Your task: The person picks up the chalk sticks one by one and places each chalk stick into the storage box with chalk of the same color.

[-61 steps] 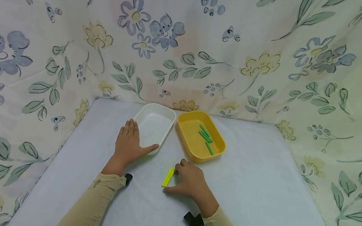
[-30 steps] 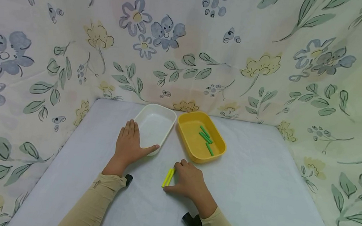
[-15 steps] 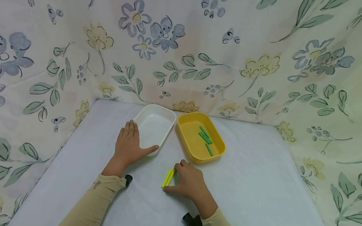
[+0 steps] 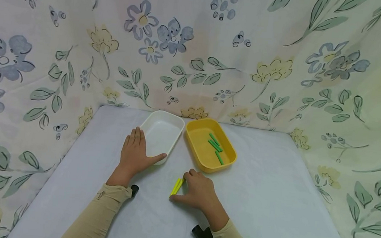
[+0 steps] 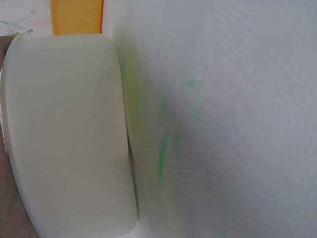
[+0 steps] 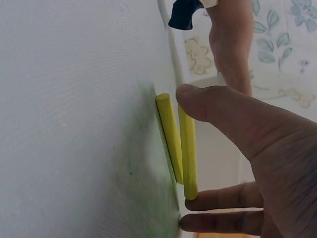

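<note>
1. While the left hand (image 4: pixel 134 153) lies at the white tray (image 4: pixel 162 135), the right hand (image 4: pixel 198 189) pinches a yellow stick (image 6: pixel 188 153) lengthwise, its thumb (image 6: pixel 213 101) at the near end and a fingertip at the far end.
2. Just beside that stick, on the side away from the right palm, lies the second yellow stick (image 6: pixel 170 139), outside the grip; whether the two sticks touch, I cannot tell.
3. Both yellow sticks sit in the gap between thumb and fingers of the right hand, close to the counter (image 4: pixel 273 186); whether the pinched one is raised off it is unclear.
4. From the left hand, the yellow sticks are well apart, nearer the person and off to the right.
5. The left hand is spread, its four fingers straight and side by side along the tray's left edge, its thumb stretched out over the near end.
6. Right of the white tray stands the yellow tray (image 4: pixel 202 142), beyond the right hand, with several green sticks (image 4: pixel 219 158) lying inside.
7. A white cloth covers the counter, flowered cloth (image 4: pixel 273 69) hangs behind, and each tan sleeve (image 4: pixel 101 209) has a black device (image 4: pixel 202 233) by the wrist.
</note>
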Available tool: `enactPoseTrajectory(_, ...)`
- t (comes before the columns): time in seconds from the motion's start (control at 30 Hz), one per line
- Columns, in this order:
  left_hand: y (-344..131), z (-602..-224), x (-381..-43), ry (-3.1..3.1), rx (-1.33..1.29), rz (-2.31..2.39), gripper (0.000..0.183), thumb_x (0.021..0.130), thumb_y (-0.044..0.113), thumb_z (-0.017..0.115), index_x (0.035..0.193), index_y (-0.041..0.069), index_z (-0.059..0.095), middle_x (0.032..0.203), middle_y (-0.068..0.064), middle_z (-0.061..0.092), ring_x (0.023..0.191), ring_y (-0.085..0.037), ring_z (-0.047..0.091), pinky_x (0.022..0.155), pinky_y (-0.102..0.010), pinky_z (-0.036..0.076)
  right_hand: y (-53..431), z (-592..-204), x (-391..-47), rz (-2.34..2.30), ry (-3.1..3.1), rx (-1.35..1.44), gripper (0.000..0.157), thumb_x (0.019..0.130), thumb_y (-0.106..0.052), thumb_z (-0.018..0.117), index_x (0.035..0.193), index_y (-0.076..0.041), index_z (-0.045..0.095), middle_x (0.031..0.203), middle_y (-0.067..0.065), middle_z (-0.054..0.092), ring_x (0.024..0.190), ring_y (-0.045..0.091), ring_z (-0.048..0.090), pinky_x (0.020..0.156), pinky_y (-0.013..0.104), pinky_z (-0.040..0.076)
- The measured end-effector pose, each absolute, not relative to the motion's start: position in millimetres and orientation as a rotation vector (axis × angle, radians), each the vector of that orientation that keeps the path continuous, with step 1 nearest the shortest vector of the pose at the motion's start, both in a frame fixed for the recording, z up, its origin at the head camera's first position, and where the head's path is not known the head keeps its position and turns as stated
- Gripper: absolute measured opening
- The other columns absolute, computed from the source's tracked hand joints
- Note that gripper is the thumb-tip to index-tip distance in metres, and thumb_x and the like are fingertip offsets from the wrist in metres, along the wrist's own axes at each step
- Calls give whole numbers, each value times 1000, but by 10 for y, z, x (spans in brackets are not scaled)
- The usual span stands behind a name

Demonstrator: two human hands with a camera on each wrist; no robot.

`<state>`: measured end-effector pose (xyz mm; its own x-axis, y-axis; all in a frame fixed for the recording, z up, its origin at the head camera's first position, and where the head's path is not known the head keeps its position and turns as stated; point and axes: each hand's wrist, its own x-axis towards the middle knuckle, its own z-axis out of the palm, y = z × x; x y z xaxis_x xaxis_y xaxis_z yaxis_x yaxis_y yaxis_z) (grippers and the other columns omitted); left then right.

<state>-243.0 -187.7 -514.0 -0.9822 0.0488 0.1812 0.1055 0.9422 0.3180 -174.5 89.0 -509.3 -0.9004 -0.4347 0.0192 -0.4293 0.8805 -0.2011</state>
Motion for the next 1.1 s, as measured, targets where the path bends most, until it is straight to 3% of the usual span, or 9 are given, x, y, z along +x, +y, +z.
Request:
enactPoseTrajectory(0.7,-1879,-5126,-2432,-2925,-118,-487,142,80,92,59,164,-14,14,173,-34,12,163,-48,13,132,-62,15,875,-5087,-1751,-353,3022,-702,81,75,-84,75,119,-16,72,98,-5,65,77,13,60,60,30,49)
enactPoseTrajectory(1.1,-1888,-5139,-2442,-2950,-114,-480,145,79,95,56,165,-13,11,174,-33,6,165,-47,8,133,-61,12,893,-4986,-1820,-506,2994,-749,79,79,-85,70,121,-19,73,111,-4,70,86,12,67,66,29,54)
